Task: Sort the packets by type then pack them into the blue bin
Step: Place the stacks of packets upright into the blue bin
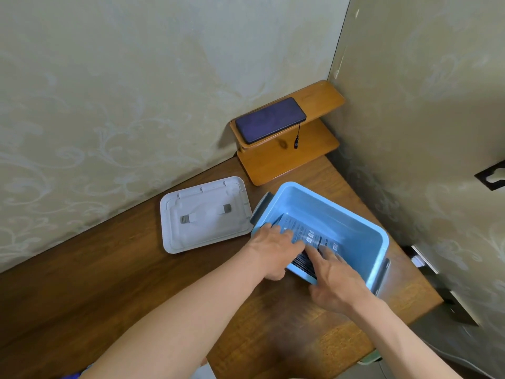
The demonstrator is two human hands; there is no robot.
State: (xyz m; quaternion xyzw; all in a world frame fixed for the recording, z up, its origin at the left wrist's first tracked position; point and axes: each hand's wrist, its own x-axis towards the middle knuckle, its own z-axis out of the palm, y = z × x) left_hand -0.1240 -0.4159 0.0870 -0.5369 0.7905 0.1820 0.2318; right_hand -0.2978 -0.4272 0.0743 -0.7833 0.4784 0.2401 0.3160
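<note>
Head view: the packets lie as a flat stack inside the blue bin, pushed into its near-left part, and the top one is pale blue with small print and a row of icons facing up. The dark edges of the packets beneath show at the near wall. Both hands reach over the bin's near rim onto the stack. The left hand lies across the left end of the top packet with its fingers fairly straight, flat on the surface and closed round nothing. The right hand comes in from the near side, its fingers stretched forward and touching the near edge of the stack, pressing it and not clasping it; its thumb is hidden. The bin stands at an angle on a dark wooden table. Just beside its left end lies a white lid, underside up. Behind them, in the corner of the papered walls, a small two-tier wooden shelf carries a dark phone whose strap hangs over the edge.
</note>
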